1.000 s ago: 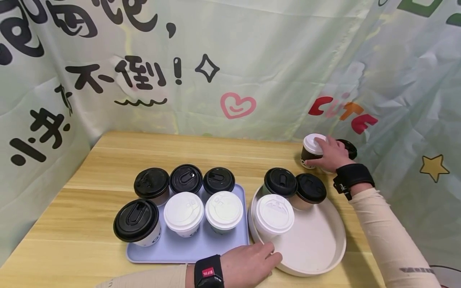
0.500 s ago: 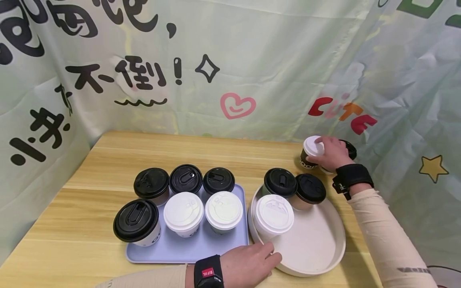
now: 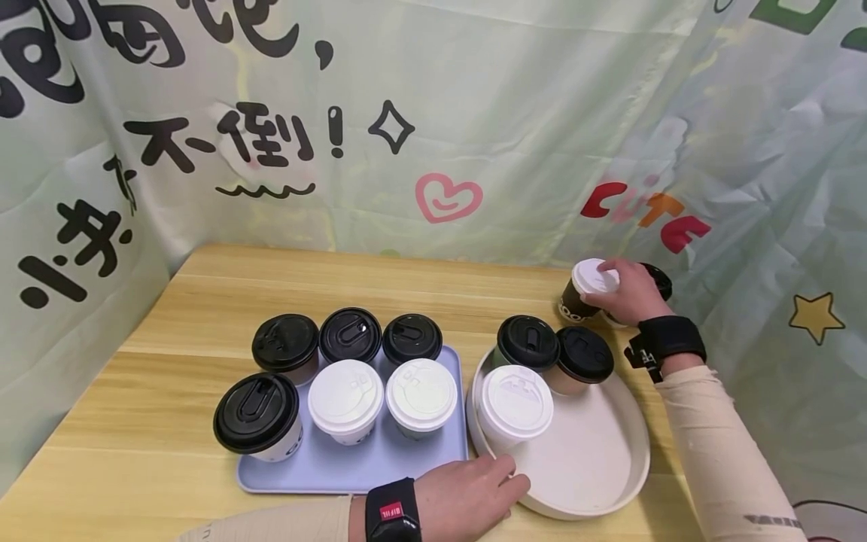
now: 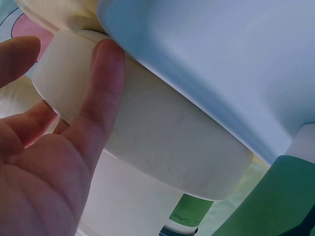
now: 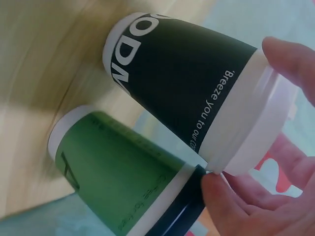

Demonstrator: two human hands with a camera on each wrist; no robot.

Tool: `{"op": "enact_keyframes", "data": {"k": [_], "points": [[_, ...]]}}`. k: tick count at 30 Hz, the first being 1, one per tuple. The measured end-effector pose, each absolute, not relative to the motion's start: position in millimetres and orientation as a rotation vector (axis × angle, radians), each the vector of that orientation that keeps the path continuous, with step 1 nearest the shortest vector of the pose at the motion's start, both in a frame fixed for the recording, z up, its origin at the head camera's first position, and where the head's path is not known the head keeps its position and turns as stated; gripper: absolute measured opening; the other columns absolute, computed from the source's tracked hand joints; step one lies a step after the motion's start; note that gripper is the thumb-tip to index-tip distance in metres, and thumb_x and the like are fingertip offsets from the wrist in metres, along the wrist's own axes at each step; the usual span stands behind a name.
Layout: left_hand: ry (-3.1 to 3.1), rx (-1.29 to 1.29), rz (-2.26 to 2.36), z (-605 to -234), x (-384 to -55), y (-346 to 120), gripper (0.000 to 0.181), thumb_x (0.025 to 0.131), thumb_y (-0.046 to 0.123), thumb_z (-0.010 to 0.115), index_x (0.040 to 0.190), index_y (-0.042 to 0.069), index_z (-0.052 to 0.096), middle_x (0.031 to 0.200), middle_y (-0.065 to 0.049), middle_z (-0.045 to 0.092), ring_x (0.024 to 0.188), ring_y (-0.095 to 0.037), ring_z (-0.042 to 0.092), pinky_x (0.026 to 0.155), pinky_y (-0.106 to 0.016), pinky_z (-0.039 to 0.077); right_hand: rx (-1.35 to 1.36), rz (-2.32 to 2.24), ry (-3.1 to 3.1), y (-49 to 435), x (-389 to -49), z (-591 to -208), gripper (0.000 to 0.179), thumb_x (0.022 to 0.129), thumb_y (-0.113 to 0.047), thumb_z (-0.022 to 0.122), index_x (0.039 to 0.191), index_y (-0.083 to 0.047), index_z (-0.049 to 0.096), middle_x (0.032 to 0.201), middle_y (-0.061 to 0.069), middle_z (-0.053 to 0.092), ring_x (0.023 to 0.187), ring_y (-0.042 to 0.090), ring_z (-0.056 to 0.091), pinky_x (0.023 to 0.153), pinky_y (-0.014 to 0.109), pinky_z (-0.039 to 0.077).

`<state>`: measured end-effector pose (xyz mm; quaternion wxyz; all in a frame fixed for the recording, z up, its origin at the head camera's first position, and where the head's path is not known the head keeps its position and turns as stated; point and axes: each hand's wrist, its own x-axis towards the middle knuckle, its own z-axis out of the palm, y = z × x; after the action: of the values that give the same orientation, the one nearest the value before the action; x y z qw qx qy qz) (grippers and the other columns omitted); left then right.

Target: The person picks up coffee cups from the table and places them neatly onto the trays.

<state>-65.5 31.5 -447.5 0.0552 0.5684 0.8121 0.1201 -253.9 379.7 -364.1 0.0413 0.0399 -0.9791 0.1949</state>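
Note:
At the back right of the table my right hand (image 3: 635,292) holds a dark paper coffee cup (image 3: 576,299) by its white lid (image 5: 256,118), fingers and thumb around the lid. The cup leans slightly in the head view. A green cup (image 5: 115,167) with a black lid stands close beside it, one fingertip touching that lid. My left hand (image 3: 467,493) grips the near left wall of a round cream tray (image 3: 626,489), one digit along the outside and others passing behind the rim. That tray bears two black-lidded cups and a white-lidded cup (image 3: 516,406).
Left of the round tray lies a blue rectangular tray (image 3: 366,476) with several lidded cups on and around it, among them a white-lidded cup (image 3: 345,399) and a black-lidded cup (image 3: 257,414). A printed cloth (image 3: 542,135) hangs behind the wooden table (image 3: 135,421).
The right hand's fingers have settled around the white lid, and the dark cup has tilted, its lid shifting slightly right and nearer. My left hand has stayed in place.

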Motion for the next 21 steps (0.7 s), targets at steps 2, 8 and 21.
{"op": "enact_keyframes", "data": {"k": [2,8,21], "points": [[2.464,1.726,0.366,-447.8,-65.7,31.6,0.026,0.103,0.025,0.065,0.127,0.019,0.057,0.101,0.008,0.051,0.08,0.002,0.049,0.064,-0.013,0.041,0.105,0.637,-2.948,379.2,-250.3,-362.8,0.068,0.091,-0.029,0.078,0.137,0.012,0.049,0.135,0.041,0.044,0.123,0.056,0.041,0.099,0.067,0.035],[2.469,1.722,0.36,-448.1,-65.7,31.5,0.026,0.103,0.025,0.065,0.127,0.019,0.057,0.1,0.008,0.051,0.079,0.002,0.048,0.064,-0.013,0.04,0.055,0.732,-2.842,378.1,-236.8,-358.3,0.067,0.093,-0.031,0.076,0.141,0.007,0.048,0.14,0.041,0.04,0.125,0.057,0.037,0.098,0.067,0.033],[2.467,1.72,0.353,-447.3,-65.5,31.5,0.027,0.103,0.027,0.065,0.128,0.019,0.057,0.101,0.007,0.052,0.08,0.002,0.049,0.064,-0.013,0.04,-0.034,0.875,-2.585,372.1,-186.9,-340.3,0.068,0.088,-0.022,0.08,0.146,-0.001,0.051,0.151,0.032,0.033,0.132,0.046,0.032,0.092,0.039,0.037]]}}
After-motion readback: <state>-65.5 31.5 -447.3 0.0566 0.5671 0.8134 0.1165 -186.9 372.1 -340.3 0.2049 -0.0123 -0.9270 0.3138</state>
